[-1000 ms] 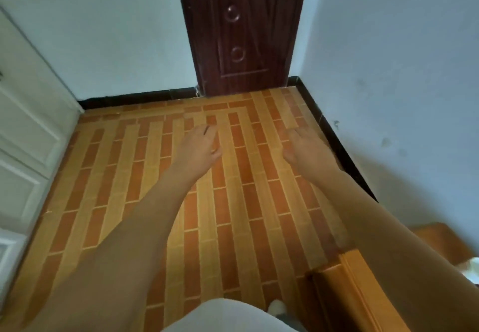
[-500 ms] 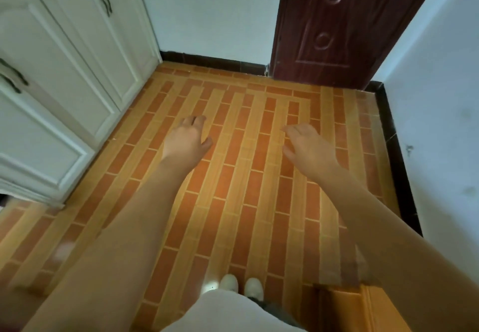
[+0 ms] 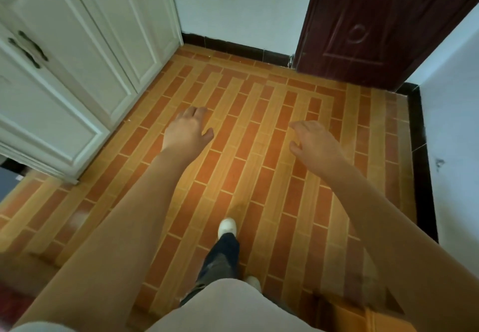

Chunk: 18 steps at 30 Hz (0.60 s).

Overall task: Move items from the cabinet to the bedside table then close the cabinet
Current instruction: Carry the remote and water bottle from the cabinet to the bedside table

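Both hands, left [image 3: 187, 132] and right [image 3: 316, 142], hang empty with fingers loosely spread. The cabinet [image 3: 77, 54] doors look stiff and light; I would take the dark handles [image 3: 27, 49].

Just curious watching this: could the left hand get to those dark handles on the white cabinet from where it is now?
Probably not yet. The left hand is empty and open over the floor, well short of the cabinet handles. Nothing blocks the way, so a step closer should do it.

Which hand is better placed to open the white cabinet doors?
The left hand, probably: it is empty and on the side of the white cabinet. The right hand, also empty, is nearer the dark door.
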Motion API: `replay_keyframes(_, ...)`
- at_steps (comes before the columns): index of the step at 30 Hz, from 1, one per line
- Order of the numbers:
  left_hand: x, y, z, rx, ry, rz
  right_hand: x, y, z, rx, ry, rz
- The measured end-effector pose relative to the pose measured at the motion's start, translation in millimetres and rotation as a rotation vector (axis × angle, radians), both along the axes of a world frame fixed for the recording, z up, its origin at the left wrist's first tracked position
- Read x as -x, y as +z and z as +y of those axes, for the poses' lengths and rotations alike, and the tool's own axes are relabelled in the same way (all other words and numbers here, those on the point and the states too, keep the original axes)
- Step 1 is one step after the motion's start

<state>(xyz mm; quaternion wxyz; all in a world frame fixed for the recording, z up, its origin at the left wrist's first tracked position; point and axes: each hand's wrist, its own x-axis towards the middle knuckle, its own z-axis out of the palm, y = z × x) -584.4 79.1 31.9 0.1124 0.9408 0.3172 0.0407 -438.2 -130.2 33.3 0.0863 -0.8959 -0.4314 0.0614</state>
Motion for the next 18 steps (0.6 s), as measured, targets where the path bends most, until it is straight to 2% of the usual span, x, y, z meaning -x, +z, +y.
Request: replay_keyframes(18,-152.8,-8.1,204.0,0.052,-0.072,0.006,-154.5,4.0,208.1,0.014,-0.048,-0.078)
